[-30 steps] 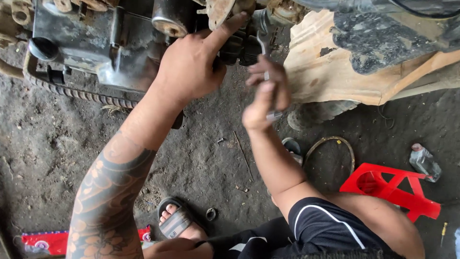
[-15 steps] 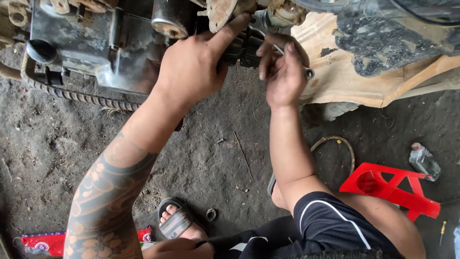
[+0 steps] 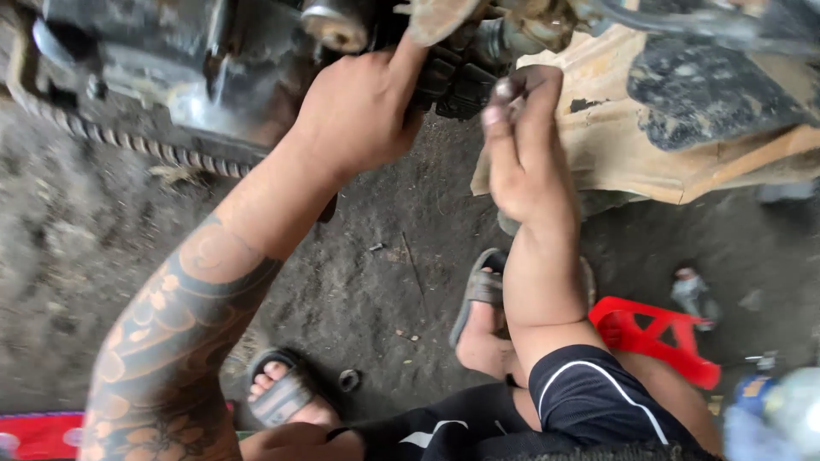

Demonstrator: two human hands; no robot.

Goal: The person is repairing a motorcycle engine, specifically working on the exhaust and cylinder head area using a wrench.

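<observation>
While my left hand grips the black engine part fully closed, my right hand pinches a small fitting just beside it, fingers nearly closed.

Your left hand grips the black ribbed part hanging under the engine, index finger stretched up along it toward the round metal cap. The part is dark, grimy and blocky, set at the engine's right end, just below a tan, worn piece. The engine itself is grey, greasy metal raised off the dirt ground, its chain sagging along the lower left edge. Your right hand pinches something small at the part's right side (too blurred to tell what).
</observation>
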